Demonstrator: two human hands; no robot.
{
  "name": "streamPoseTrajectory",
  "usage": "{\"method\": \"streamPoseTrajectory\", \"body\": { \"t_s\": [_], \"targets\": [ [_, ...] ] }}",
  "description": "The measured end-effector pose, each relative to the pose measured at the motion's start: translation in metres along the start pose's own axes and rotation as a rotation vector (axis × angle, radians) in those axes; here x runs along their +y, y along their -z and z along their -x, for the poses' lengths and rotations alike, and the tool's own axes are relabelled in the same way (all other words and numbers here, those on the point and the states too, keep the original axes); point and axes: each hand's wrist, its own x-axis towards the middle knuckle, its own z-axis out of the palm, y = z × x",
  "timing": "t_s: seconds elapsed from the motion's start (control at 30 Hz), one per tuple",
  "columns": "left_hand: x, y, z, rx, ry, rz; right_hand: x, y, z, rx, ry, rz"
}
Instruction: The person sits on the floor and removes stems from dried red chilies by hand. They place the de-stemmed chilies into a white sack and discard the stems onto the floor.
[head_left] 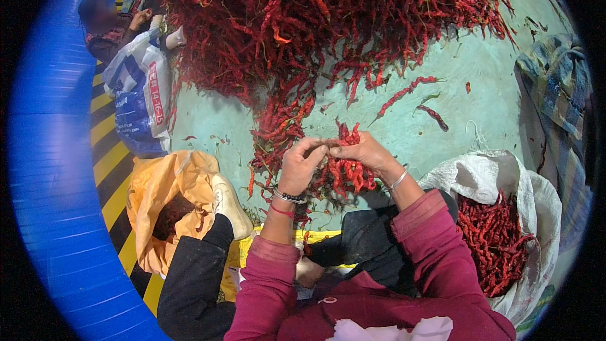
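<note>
My right hand (367,154) holds a bunch of dried red chili peppers (348,173), which stick out above and below its fingers. My left hand (303,158) meets it, thumb and forefinger pinched on the end of one pepper beside my right thumb. The stem there is too small to make out. Under and beyond both hands, loose chili peppers (279,128) trail over the pale green floor (213,118) from a large chili heap (303,23).
To my right, an open white woven sack (544,227) holds chili peppers. An orange sack (142,199) with dark peppers stands left by my shoe (232,208). Beyond are a printed sack (142,99) and a seated person (106,28). A blue barrier (57,151) curves along the left.
</note>
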Motion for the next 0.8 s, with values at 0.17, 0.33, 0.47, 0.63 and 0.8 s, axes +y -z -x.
{"method": "streamPoseTrajectory", "body": {
  "t_s": [0.17, 0.33, 0.47, 0.63, 0.8],
  "targets": [
    [-0.024, 0.003, -0.002, 0.128, -0.129, -0.159, -0.002, 0.007, -0.001, -0.016, -0.06, -0.132],
    [-0.006, 0.015, -0.003, 0.077, 0.0, 0.112, -0.002, 0.006, -0.001, 0.03, -0.064, -0.045],
    [0.009, 0.007, -0.001, 0.033, -0.012, 0.187, -0.001, 0.004, 0.0, -0.03, -0.076, 0.022],
    [0.001, -0.002, 0.001, 0.072, -0.071, 0.154, -0.003, -0.001, 0.002, -0.082, 0.009, 0.092],
    [0.004, 0.0, 0.0, 0.012, 0.164, 0.514, 0.009, 0.006, -0.001, -0.11, 0.171, 0.277]
  ]
}}
